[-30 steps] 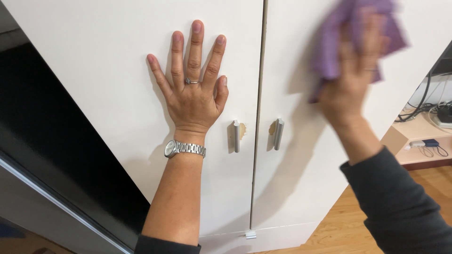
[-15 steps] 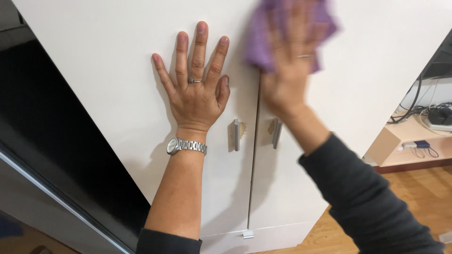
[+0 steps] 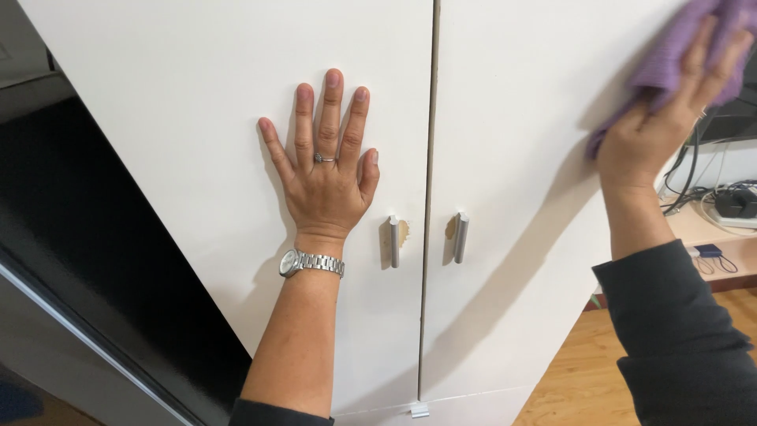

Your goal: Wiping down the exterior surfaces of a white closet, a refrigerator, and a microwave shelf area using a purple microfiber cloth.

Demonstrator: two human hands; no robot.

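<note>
While the left hand [image 3: 325, 175] lies flat on the left cabinet door [image 3: 197, 118], all 5 fingers spread and nothing grasped, the right hand [image 3: 658, 126] presses a purple cloth [image 3: 678, 55] against the right cabinet door [image 3: 520, 197], near its upper right edge. The right fingers lie extended over the cloth, pinning it to the panel rather than closing around it; part of the cloth runs out of view at the top of the head view.

Left hand: ring [image 3: 324, 158] on 1 finger, silver metal watch [image 3: 311, 263] at the wrist, forearm bare. Right arm: dark sleeve [image 3: 686, 339] reaching to just below the wrist.

Both doors are white and shut, with a thin vertical gap between them. 2 short silver handles flank the gap: left handle [image 3: 393, 241] just beside the left thumb side, right handle [image 3: 460, 237] on the other door. Neither hand touches a handle. A small white clip [image 3: 419, 410] sits at the foot of the gap.

Surroundings: a black glossy panel [image 3: 95, 260] with a silver edge stands left of the cabinet. To the right, a low shelf [image 3: 710, 229] carries tangled cables [image 3: 694, 177] and a small dark device [image 3: 737, 201]; wooden flooring [image 3: 576, 379] shows below. Nothing lies between either hand and its door.
</note>
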